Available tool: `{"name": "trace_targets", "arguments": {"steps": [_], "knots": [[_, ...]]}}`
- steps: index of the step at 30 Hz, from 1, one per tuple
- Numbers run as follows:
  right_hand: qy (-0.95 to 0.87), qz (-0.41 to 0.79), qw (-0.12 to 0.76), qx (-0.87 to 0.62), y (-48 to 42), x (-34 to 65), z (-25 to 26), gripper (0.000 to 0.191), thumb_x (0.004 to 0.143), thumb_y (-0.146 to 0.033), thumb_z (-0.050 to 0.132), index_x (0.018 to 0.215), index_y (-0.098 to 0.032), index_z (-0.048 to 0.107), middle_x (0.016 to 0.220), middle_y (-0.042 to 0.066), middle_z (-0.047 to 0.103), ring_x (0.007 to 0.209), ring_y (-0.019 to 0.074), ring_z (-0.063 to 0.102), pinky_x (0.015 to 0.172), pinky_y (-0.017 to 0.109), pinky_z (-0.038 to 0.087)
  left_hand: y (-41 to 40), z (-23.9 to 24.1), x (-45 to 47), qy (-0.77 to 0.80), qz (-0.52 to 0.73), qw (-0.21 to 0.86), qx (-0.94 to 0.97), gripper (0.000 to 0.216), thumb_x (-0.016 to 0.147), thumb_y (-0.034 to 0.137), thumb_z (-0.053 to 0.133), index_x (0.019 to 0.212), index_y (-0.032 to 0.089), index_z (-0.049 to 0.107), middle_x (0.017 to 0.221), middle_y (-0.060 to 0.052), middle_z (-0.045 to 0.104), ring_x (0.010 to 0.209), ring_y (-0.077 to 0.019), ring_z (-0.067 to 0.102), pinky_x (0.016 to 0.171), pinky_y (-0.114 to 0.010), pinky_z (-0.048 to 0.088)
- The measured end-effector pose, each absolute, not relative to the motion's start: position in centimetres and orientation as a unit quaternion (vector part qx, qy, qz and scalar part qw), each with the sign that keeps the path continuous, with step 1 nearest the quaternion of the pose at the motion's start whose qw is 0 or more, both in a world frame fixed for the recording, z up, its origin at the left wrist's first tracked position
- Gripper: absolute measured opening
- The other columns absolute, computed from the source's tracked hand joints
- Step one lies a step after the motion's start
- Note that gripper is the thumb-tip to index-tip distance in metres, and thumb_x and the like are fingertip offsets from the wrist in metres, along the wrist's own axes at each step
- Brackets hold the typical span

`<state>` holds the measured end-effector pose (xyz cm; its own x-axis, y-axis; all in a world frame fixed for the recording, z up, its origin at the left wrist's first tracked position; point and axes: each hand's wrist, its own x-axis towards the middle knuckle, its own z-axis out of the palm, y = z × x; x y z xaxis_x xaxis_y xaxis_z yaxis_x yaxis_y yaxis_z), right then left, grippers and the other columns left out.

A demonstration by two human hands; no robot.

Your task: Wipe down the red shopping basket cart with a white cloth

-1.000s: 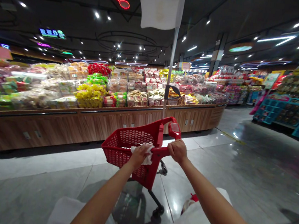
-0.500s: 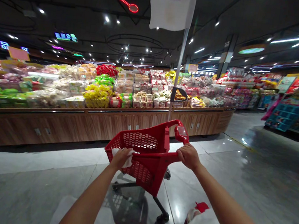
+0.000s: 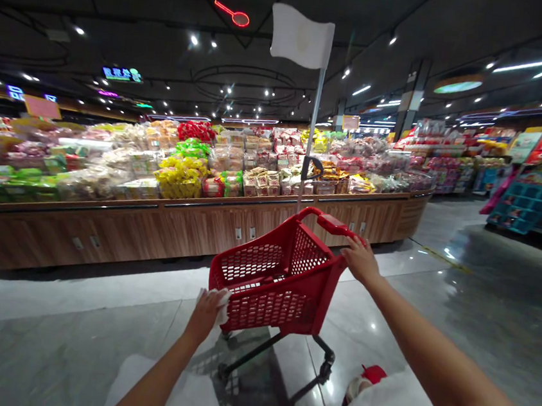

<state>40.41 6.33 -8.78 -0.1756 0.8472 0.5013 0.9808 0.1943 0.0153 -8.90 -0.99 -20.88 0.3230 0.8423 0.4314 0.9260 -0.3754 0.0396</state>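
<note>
A red plastic shopping cart (image 3: 328, 296) with perforated basket walls stands in front of me on dark legs with wheels. My right hand (image 3: 362, 262) is wrapped round the near end of its red handle (image 3: 331, 224). At the basket's front near corner, my left hand (image 3: 207, 318) presses a crumpled white cloth (image 3: 224, 308) against the rim, fingers closed on it. The inside of the basket shows only in part. A pole (image 3: 315, 114) bearing a white flag (image 3: 302, 37) rises from the handle side of the cart.
A long wood-fronted display counter (image 3: 191, 229), piled with packaged goods (image 3: 182, 173), runs behind the cart. To the right is a blue rack (image 3: 523, 198) beside an aisle with glossy tiled floor (image 3: 440, 292). Below me a red-and-white shoe (image 3: 372, 374) shows.
The cart has turned, its handle end swinging away to the right and its near side facing me more. My left hand has slid with the cloth to the front corner; my right hand moved rightward with the handle.
</note>
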Motion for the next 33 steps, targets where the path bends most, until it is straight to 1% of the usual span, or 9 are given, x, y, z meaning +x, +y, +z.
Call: {"name": "trace_targets", "arguments": {"steps": [2,6,8,11,14,19,23,30,33], "knots": [[-0.801,-0.132,0.182,-0.556,5.3,36.0,-9.9,0.03,0.091,-0.018,0.043,0.092,-0.02,0.073,0.138,0.012,0.052,0.132,0.0287,0.041,0.111,0.051,0.022,-1.7,-21.0,-6.3,-0.525,-0.206,0.092,-0.821,0.041,0.088,0.012,0.042,0.126,0.023,0.054,0.121,-0.006,0.064,0.11,-0.0222,0.058,0.108,-0.047,0.036],[-0.873,0.018,0.181,-0.452,1.0,25.6,-14.4,0.027,0.094,-0.024,0.044,0.095,-0.022,0.071,0.108,0.008,0.068,0.106,0.0212,0.059,0.106,0.041,0.033,-3.2,-20.2,-1.2,-0.464,-0.198,0.023,-0.863,0.041,0.091,0.024,0.047,0.133,0.022,0.047,0.126,-0.008,0.062,0.114,-0.0221,0.057,0.101,-0.04,0.044],[-0.874,0.038,0.21,-0.436,-1.3,22.1,-16.8,0.025,0.093,-0.028,0.047,0.1,-0.021,0.07,0.105,0.007,0.069,0.112,0.0233,0.055,0.109,0.046,0.027,-3.7,-19.7,0.6,-0.426,-0.173,-0.013,-0.888,0.045,0.09,0.025,0.05,0.135,0.022,0.044,0.127,-0.008,0.06,0.115,-0.0223,0.056,0.1,-0.039,0.045],[-0.84,0.038,0.258,-0.476,-3.5,21.2,-19.1,0.026,0.092,-0.027,0.047,0.084,-0.02,0.07,0.089,0.007,0.07,0.123,0.0269,0.047,0.114,0.051,0.015,-3.3,-19.1,1.7,-0.364,-0.134,-0.04,-0.921,0.047,0.086,0.021,0.055,0.132,0.025,0.047,0.126,-0.006,0.06,0.116,-0.0218,0.055,0.102,-0.04,0.043],[-0.836,0.061,0.282,-0.468,-3.9,24.3,-19.4,0.032,0.091,-0.024,0.044,0.07,-0.021,0.067,0.079,0.005,0.069,0.125,0.025,0.048,0.115,0.048,0.013,-1.5,-18.7,1.1,-0.352,-0.112,-0.026,-0.929,0.04,0.087,0.018,0.054,0.126,0.028,0.052,0.123,-0.004,0.062,0.114,-0.0205,0.056,0.106,-0.042,0.039],[-0.835,0.076,0.266,-0.475,-3.0,29.3,-18.5,0.042,0.093,-0.024,0.037,0.061,-0.021,0.065,0.074,0.005,0.069,0.125,0.0227,0.049,0.116,0.046,0.012,2.0,-18.5,-0.9,-0.392,-0.102,0.023,-0.914,0.039,0.087,0.014,0.054,0.124,0.026,0.053,0.117,-0.005,0.063,0.112,-0.0211,0.056,0.11,-0.049,0.031],[-0.792,0.061,0.26,-0.55,-3.5,28.0,-19.2,0.04,0.094,-0.03,0.04,0.068,-0.021,0.069,0.086,0.008,0.072,0.122,0.0267,0.05,0.115,0.053,0.008,1.4,-19.2,0.7,-0.422,-0.123,0.038,-0.897,0.038,0.086,0.015,0.055,0.123,0.024,0.053,0.121,-0.006,0.06,0.118,-0.0232,0.052,0.113,-0.055,0.023],[-0.756,0.07,0.331,-0.56,-5.2,25.4,-21.1,0.034,0.095,-0.022,0.04,0.078,-0.023,0.069,0.087,0.004,0.074,0.111,0.0248,0.055,0.111,0.06,-0.004,-1.2,-19.2,8.4,-0.325,-0.087,-0.009,-0.942,0.034,0.084,0.027,0.062,0.118,0.023,0.057,0.11,-0.006,0.065,0.105,-0.0225,0.058,0.097,-0.038,0.045],[-0.776,0.079,0.338,-0.526,-5.2,26.8,-21.2,0.034,0.093,-0.021,0.041,0.071,-0.024,0.066,0.081,0.002,0.073,0.109,0.0246,0.056,0.11,0.062,-0.003,0.0,-17.9,7.0,-0.319,-0.075,-0.006,-0.945,0.026,0.081,0.032,0.066,0.105,0.023,0.063,0.097,-0.004,0.068,0.097,-0.0216,0.062,0.105,-0.043,0.038]]}}
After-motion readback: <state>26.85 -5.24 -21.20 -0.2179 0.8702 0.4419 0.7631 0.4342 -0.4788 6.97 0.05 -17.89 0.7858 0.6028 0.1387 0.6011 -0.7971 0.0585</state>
